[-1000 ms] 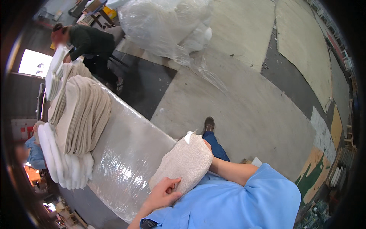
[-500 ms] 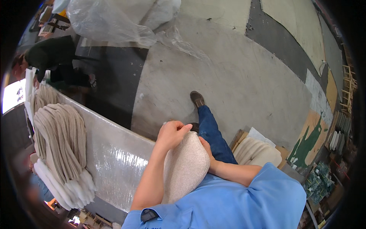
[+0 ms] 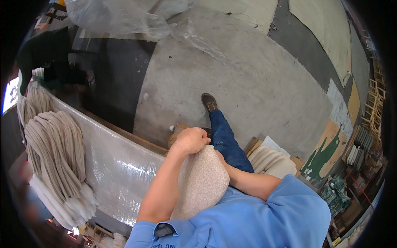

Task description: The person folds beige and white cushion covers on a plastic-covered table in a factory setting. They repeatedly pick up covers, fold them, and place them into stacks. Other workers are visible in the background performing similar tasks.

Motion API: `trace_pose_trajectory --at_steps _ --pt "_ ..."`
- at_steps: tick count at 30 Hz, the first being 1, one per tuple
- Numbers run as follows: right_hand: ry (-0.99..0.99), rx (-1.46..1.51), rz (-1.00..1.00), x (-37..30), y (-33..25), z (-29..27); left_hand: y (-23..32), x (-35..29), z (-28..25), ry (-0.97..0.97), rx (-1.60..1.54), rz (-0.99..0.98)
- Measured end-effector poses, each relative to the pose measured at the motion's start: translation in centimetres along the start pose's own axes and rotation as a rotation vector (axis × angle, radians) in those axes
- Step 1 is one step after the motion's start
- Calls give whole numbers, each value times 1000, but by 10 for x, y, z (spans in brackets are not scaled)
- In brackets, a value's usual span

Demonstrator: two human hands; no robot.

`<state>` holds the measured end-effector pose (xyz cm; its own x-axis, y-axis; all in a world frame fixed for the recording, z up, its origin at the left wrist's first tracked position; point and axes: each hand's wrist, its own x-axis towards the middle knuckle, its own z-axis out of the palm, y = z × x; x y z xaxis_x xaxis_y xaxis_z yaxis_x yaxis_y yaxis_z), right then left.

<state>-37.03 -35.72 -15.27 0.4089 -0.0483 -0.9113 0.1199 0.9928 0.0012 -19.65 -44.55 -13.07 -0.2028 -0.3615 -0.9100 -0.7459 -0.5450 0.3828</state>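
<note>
A beige speckled fabric cushion stands tilted against my blue shirt, its narrow corner pointing up and away from me. My left hand is closed at that top corner, fingers curled over and pinching the fabric edge. On the cushion's far right side is my right hand, gripping its edge; most of its fingers are hidden behind the fabric. Just left of the cushion runs a table wrapped in shiny clear film.
Grey-beige fabric covers with white ends lie piled on the table's left. Another person in dark clothes bends at its far end. Cream cushions are stacked at right. Clear plastic sheeting lies ahead.
My left hand has rolled over the cushion's corner, its thumb now less visible. The right hand stays at the side edge. The whole view has shifted slightly, and the other person has moved a little.
</note>
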Motion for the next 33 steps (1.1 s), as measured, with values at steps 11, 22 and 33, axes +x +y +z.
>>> trace_pose_trajectory --at_steps 11,22,33 --pt "7 -88 28 58 4 -6 -44 -6 41 389 -431 48" --pt "101 -262 -13 98 2 -5 -80 -2 59 662 -633 65" --pt "131 -389 -10 100 -4 4 -96 -15 57 638 -614 10"
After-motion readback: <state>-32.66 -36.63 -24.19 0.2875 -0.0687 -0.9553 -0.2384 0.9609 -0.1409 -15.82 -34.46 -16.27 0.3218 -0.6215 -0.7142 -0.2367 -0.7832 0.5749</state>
